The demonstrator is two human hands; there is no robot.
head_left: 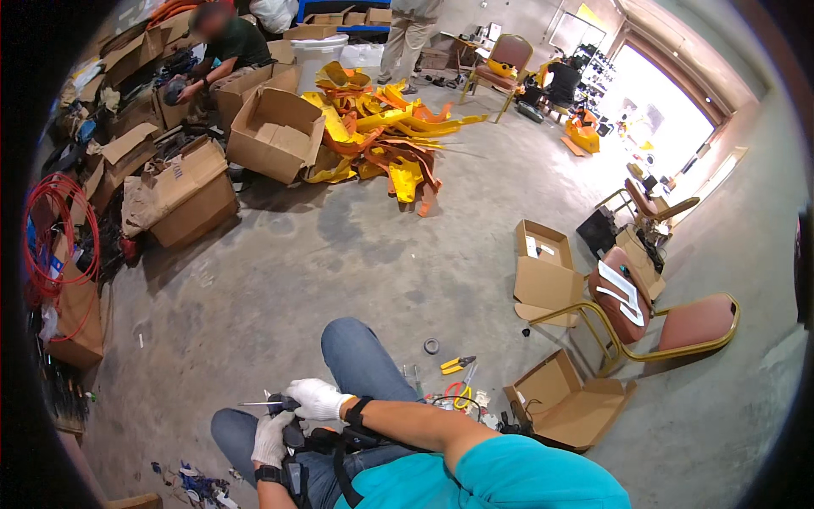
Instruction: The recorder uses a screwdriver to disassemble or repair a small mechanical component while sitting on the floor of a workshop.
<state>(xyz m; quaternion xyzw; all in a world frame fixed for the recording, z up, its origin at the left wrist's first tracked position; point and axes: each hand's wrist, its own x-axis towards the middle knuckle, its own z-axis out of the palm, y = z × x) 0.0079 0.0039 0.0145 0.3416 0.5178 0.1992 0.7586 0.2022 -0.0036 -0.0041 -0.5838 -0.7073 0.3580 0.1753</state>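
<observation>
Both my hands wear white gloves and come together over my lap, between my bent knees. My left hand [270, 439] is closed around a small dark part [292, 434], whose kind I cannot make out. Just above it, my right hand [315, 399] has its fingers curled against a second dark piece [277, 401]. From that piece a thin metal shaft [253, 404] points left. My right fingers hide whatever they grip. Dark straps and cable lie across my lap below the hands.
Right of my knee lie a tape roll [432, 346], yellow-handled pliers [458, 365] and scissors [463, 392]. Open cardboard boxes [585, 411] and a chair [697, 326] stand rightward. Ahead are yellow and orange pieces [407, 174]; scraps [202, 485] lie lower left. A person [233, 47] bends far left.
</observation>
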